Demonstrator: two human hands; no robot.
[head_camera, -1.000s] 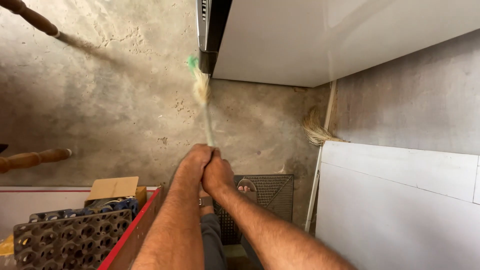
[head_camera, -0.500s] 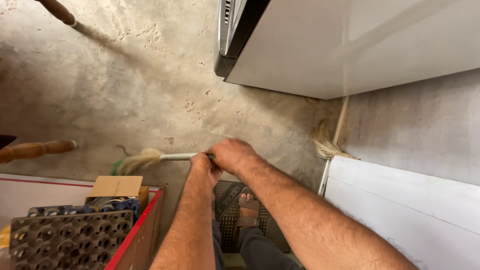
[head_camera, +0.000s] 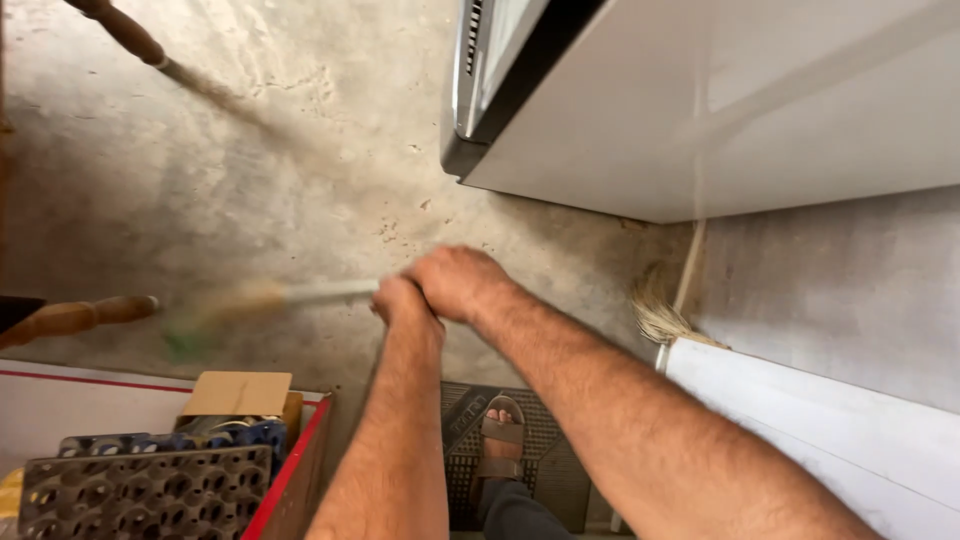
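The mottled grey concrete floor (head_camera: 250, 170) carries a white cabinet (head_camera: 720, 100) at its far right edge and looks bare of debris around the broom, though blur hides much. A pale-bristled hand broom (head_camera: 250, 302) sweeps mid-floor. Right hand (head_camera: 455, 282) and left hand (head_camera: 400, 300) are both clenched round its handle.
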